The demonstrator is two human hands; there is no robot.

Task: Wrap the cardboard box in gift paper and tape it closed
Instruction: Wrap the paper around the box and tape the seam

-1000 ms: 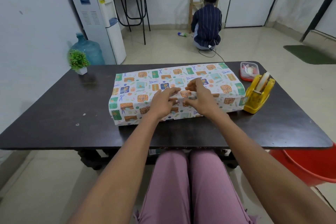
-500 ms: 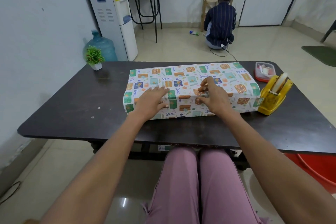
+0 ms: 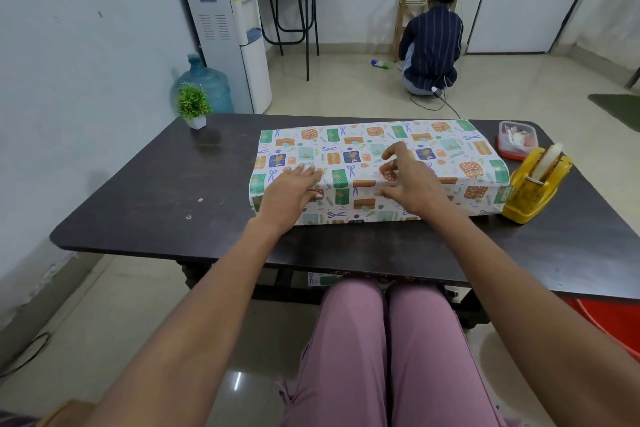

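Note:
A long flat box covered in white gift paper with coloured present prints lies on the dark table. My left hand lies flat on the box's near left part, fingers stretched, thumb over the front edge. My right hand hovers over the middle of the box with spread, curled fingers and holds nothing. A yellow tape dispenser stands against the box's right end.
A small clear tub with a red lid sits at the table's far right. A little potted plant stands at the far left corner. A person crouches on the floor beyond the table. A red bin is under the right side.
My left hand slid left along the box's top. My right hand lifted off the paper and opened its fingers. The view shifted left.

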